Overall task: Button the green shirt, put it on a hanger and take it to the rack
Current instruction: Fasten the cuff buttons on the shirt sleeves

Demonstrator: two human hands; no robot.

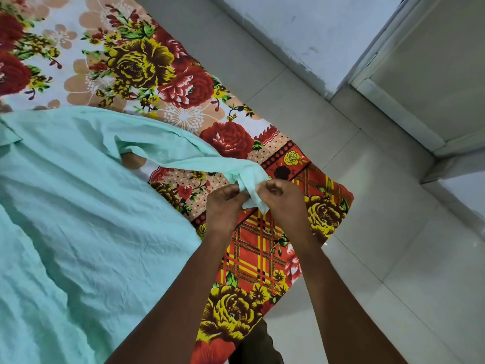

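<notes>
The pale green shirt [78, 206] lies spread across the left of the bed, its collar at the far left edge. One long sleeve [183, 156] stretches to the right toward the bed's corner. My left hand [223, 206] and my right hand [283, 200] both pinch the cuff [252, 179] at the sleeve's end, fingers closed on the fabric and lifting it slightly off the bed. Any button on the cuff is hidden by my fingers. No hanger or rack is in view.
The bed carries a floral sheet [136, 67] in red, yellow and white, with its corner [338, 203] just right of my hands. Pale floor tiles [380, 245] lie beyond it. A white wall [315, 27] and a door frame [393, 106] stand at the upper right.
</notes>
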